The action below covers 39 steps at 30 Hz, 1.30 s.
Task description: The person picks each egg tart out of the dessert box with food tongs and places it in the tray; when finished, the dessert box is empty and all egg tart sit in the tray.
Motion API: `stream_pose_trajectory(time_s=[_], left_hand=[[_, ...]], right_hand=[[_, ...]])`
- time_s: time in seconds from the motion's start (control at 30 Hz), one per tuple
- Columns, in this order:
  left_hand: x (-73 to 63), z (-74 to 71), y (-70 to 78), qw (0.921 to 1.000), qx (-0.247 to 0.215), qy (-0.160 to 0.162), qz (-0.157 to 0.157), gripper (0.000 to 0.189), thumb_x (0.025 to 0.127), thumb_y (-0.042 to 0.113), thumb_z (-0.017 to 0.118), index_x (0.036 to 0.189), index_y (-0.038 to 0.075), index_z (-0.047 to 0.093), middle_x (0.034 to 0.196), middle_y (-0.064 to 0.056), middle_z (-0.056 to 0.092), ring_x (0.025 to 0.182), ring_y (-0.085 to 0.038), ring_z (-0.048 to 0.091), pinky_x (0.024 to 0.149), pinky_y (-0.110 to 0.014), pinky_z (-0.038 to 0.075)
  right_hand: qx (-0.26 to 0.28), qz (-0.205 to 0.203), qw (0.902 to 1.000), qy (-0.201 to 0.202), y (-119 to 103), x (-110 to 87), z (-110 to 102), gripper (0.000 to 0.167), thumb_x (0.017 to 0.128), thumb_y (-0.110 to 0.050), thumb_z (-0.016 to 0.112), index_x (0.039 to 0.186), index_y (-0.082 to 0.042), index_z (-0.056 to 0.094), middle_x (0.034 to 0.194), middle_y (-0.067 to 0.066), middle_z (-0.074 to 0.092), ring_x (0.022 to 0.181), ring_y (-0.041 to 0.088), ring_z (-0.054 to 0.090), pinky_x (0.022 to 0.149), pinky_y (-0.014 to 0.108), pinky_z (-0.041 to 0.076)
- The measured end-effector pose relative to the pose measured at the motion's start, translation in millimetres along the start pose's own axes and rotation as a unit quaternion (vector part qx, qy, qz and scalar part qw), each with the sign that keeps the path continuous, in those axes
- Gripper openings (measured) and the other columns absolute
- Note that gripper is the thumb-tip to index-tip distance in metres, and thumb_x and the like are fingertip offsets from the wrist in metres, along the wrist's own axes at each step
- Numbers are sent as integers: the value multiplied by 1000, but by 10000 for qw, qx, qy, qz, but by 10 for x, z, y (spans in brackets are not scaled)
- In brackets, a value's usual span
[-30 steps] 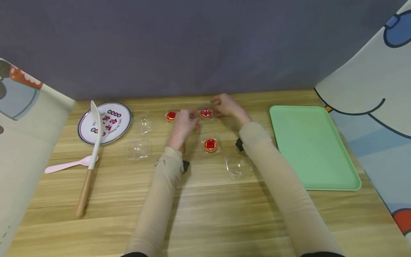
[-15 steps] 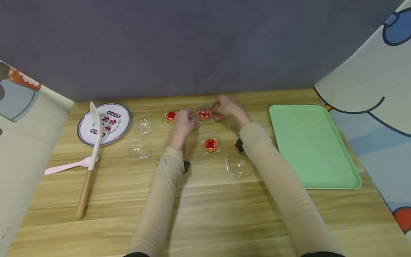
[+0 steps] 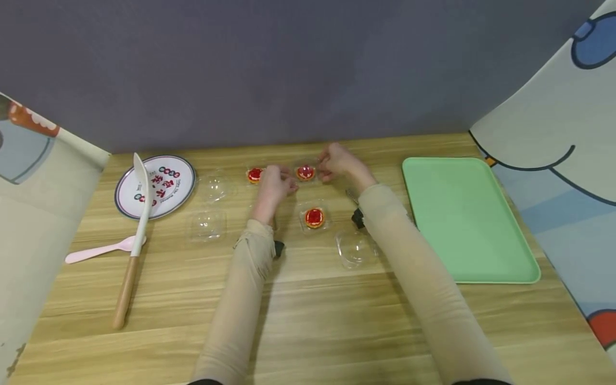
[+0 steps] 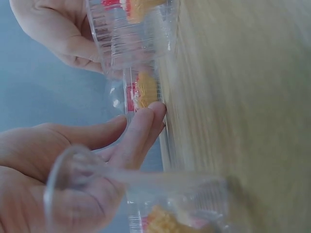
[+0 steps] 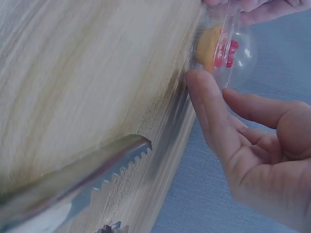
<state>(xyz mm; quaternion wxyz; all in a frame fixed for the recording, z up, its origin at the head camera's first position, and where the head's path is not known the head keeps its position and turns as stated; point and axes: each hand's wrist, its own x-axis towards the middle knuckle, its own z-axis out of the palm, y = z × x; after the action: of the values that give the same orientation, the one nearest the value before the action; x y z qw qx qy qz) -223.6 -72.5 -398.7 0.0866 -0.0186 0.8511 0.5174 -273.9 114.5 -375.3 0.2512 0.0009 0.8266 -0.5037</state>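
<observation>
A clear plastic box (image 3: 305, 160) with a domed lid stands at the back middle, a red-topped tart (image 4: 146, 90) inside it. My left hand (image 3: 275, 184) pinches its left edge, thumb by the lid's rim and fingers against the base. On the opposite side my right hand (image 3: 339, 160) pinches the other edge, as the right wrist view shows with the dome (image 5: 247, 53) beyond the thumb. Another tart (image 3: 255, 174) in a clear box sits just left of my left hand, partly hidden by it. A third tart (image 3: 315, 217) lies in its box nearer to me.
Clear empty plastic pieces stand left (image 3: 208, 223) and right (image 3: 356, 248). A patterned plate (image 3: 175, 190) bears a long white spoon (image 3: 146, 206); a pink spoon (image 3: 101, 249) lies beside it. A green tray (image 3: 471, 219) is at right. Serrated metal tool (image 5: 107, 170) lies under my right forearm.
My right hand has drawn its fingers in and down onto the right edge of the domed box. The box has shifted very slightly left; my left hand has barely moved.
</observation>
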Motion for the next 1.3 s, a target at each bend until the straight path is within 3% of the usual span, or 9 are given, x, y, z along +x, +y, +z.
stream_pose_trajectory(time_s=[0.2,0.47,0.77,0.87,1.1,1.3], left_hand=[[-18,10,11,9995,302,24,47,30,101,-9,65,130,-16,65,119,-30,74,105,-38,76,84,-31,67],[-6,-11,-1,9994,-310,-57,-110,32,101,-12,63,132,-19,61,123,-34,70,107,-44,74,89,-36,67],[-5,-25,-26,9988,-457,-120,-103,30,102,-11,62,132,-18,61,120,-34,71,106,-43,75,87,-33,67],[-4,-29,-29,9992,-393,-106,-54,30,102,-11,63,131,-18,61,119,-33,72,105,-43,75,87,-33,67],[1,-50,-46,9993,301,-51,202,33,97,-6,72,129,-14,66,116,-27,76,107,-37,76,91,-35,65],[-5,-59,-51,9990,370,-30,237,34,97,-5,74,129,-13,66,115,-25,76,107,-36,76,93,-37,64]], right_hand=[[90,65,9999,88,-4,-7,19,35,106,9,55,139,18,49,117,28,62,79,22,65,83,33,68],[-20,-5,10000,83,-4,-14,34,42,103,12,56,144,16,46,110,24,63,74,18,63,73,25,66],[48,16,9999,127,-2,-18,53,45,103,13,54,146,18,45,114,26,62,78,21,63,77,27,67],[94,5,9999,140,-1,-17,58,44,103,14,54,146,19,45,115,27,62,81,22,64,81,29,67],[189,-60,9998,87,24,-3,52,43,102,15,52,144,20,44,114,28,62,76,19,64,80,28,67],[259,-100,9996,46,39,-8,45,44,100,17,51,144,19,44,107,27,64,70,17,64,76,27,67]])
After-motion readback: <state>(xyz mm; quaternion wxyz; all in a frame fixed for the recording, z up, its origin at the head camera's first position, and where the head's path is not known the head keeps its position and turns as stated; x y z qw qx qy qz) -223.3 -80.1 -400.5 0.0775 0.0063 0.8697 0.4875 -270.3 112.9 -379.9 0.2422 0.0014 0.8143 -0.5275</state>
